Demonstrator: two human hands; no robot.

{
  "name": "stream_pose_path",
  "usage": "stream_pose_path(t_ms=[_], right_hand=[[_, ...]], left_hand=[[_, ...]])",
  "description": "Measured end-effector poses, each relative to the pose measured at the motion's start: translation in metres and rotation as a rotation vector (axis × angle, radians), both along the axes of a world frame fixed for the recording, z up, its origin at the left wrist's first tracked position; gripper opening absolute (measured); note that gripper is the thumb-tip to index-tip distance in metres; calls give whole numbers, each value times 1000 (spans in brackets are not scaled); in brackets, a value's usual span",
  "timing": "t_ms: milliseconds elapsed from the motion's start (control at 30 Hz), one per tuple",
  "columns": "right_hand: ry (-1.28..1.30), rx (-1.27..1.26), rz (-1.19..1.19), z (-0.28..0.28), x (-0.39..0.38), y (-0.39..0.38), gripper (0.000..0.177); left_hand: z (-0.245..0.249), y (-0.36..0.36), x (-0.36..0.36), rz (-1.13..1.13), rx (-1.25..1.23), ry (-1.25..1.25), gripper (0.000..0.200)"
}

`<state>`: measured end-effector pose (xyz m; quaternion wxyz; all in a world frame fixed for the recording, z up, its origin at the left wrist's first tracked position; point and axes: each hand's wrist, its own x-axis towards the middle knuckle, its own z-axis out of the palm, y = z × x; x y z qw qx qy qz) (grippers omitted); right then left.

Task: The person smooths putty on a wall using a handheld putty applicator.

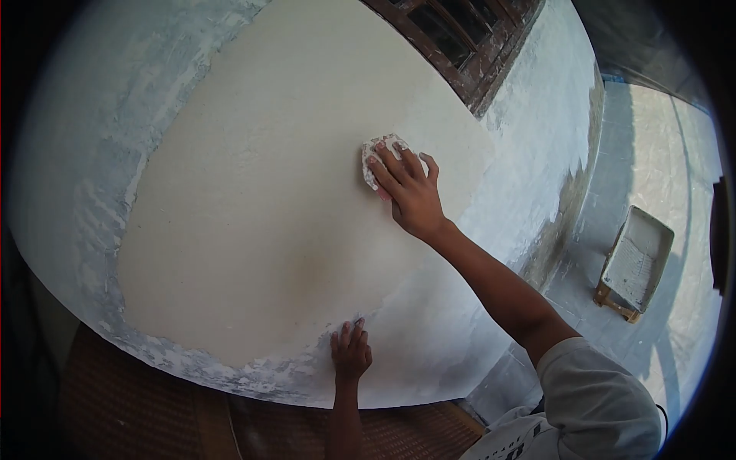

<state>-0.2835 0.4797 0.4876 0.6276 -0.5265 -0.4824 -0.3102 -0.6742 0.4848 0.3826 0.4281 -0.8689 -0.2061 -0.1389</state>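
A large off-white patch of wall [253, 146] fills the middle of the head view, with rougher grey-white wall around it. My right hand [416, 195] presses a pinkish, white-smeared sponge [369, 165] against this patch, fingers spread over its face. Lower down, my left hand [351, 353] rests with fingers extended on the wall near the patch's ragged lower edge, holding nothing.
A dark wooden window frame [475, 61] is set in the wall at the top. On the grey floor [606, 169] to the right stands a paint tray [636, 257] coated in white. Brown woven furniture [146, 399] lies below the wall.
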Motion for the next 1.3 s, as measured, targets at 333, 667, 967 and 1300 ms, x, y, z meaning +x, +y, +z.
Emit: stream_pose_path(t_ms=[333,667,967,1300], right_hand=[[-164,-279,371,-145,-71,-43,59],[-35,-164,221,-46,-42,2,61],[-3,-67,288,-78,-78,-32,56],[60,-207,198,-80,-119,-19,54]], left_hand=[[10,-42,28,232,-238,-102,35],[20,-62,51,300,-289,-123,35],[21,-64,42,287,-313,-84,36],[11,-55,26,174,-359,-132,33]])
